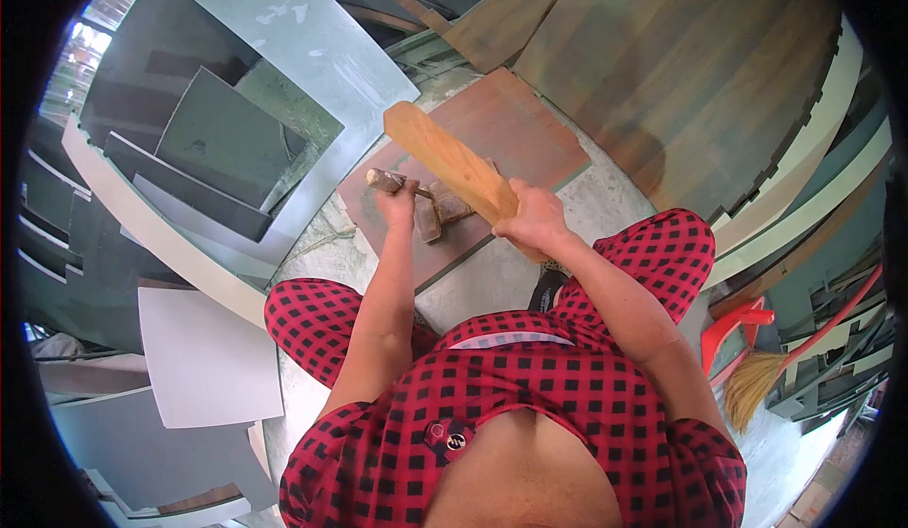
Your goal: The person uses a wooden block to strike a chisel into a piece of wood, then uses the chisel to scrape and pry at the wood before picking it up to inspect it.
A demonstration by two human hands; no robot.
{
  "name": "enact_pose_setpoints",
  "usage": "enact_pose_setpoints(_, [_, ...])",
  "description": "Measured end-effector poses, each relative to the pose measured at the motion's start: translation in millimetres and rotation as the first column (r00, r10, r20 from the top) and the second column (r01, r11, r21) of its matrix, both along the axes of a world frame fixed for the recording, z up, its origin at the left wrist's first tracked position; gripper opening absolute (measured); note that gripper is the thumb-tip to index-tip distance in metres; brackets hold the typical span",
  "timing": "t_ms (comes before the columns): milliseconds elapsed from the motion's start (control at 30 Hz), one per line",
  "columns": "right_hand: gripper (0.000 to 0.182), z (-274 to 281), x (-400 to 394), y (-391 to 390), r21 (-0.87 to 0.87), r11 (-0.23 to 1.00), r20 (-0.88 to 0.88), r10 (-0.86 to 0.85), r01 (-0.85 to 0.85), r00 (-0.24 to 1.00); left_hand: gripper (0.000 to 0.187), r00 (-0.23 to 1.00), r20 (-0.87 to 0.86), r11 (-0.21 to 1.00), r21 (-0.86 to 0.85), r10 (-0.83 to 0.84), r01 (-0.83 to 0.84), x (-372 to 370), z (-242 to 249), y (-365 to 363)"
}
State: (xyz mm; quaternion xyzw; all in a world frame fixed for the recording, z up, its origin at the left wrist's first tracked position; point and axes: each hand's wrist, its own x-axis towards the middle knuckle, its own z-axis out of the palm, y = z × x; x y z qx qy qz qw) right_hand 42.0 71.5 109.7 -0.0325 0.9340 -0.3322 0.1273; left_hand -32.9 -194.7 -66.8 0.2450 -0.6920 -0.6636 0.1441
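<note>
My right hand [534, 220] is wrapped round the near end of a thick, smooth wooden bar [440, 154], which slants up and away to the left. My left hand [397, 206] is closed round a wooden-handled tool [383, 180]; its thick, worn handle end points left, and a thin dark part runs to the right. The working end of that tool cannot be made out. Just right of my left hand, brown wood-like blocks [428, 220] lie on a reddish-brown board [553, 140] on the floor. The wooden bar passes above them and hides part of them.
Large sheets and panels lean around me, with a pale panel [350, 64] at left and a wood-grain panel [662, 83] at right. A white sheet [213, 358] stands near my left knee. A red dustpan [724, 334] and a straw broom [752, 391] are at lower right.
</note>
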Motion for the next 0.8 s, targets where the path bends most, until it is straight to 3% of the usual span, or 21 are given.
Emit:
enact_pose_setpoints(133, [0.053,6,7,-1,-0.058,0.997,-0.147,0.033,-0.042,0.989,0.019,0.997,0.065,0.999,-0.026,-0.035,0.036,1,3,1])
enact_pose_setpoints(233, [0.052,12,7,-5,-0.099,0.988,-0.243,0.093,-0.120,0.966,0.018,0.993,0.104,0.983,-0.166,-0.063,0.079,3,9,7])
enact_pose_setpoints(300, [0.052,9,5,-6,-0.102,0.983,-0.275,0.117,-0.150,0.954,0.017,0.977,-0.126,0.948,-0.291,-0.175,0.132,4,8,11])
enact_pose_setpoints(333, [0.052,3,2,-5,0.006,0.979,-0.245,0.198,-0.203,0.949,0.017,0.976,-0.127,0.947,-0.292,-0.179,0.136,2,6,9])
enact_pose_setpoints(367, [0.053,-2,0,-5,0.111,0.960,-0.206,0.274,-0.256,0.939,0.018,0.962,-0.177,0.755,-0.654,-0.210,0.045,1,4,7])
enact_pose_setpoints(400, [0.053,0,1,-4,0.110,0.961,-0.207,0.271,-0.253,0.940,0.019,0.943,-0.209,0.436,-0.897,-0.258,-0.079,0,6,7])
enact_pose_setpoints(433, [0.052,1,2,-3,0.101,0.961,-0.192,0.274,-0.259,0.942,0.019,0.942,-0.210,0.434,-0.897,-0.262,-0.079,0,8,10])
enact_pose_setpoints(500, [0.051,9,5,-3,0.096,0.958,-0.174,0.285,-0.272,0.943,0.020,0.983,-0.153,0.869,-0.495,-0.104,0.015,4,11,19])
enact_pose_setpoints(533, [0.051,17,8,-3,0.032,0.973,-0.202,0.232,-0.231,0.951,0.020,0.984,-0.151,0.871,-0.492,-0.098,0.011,5,15,19])
enact_pose_setpoints(600, [0.051,26,10,-5,-0.037,0.981,-0.222,0.179,-0.192,0.958,0.019,0.981,0.021,0.913,-0.360,-0.195,0.189,9,22,16])
enact_pose_setpoints(667, [0.050,32,9,-6,-0.122,0.988,-0.237,0.067,-0.098,0.969,0.018,0.985,0.011,0.922,-0.350,-0.171,0.164,11,29,21])
enact_pose_setpoints(800, [0.051,8,4,-3,0.062,0.987,-0.125,0.154,-0.147,0.980,0.019,0.994,-0.006,0.930,-0.354,-0.105,0.096,8,31,25])
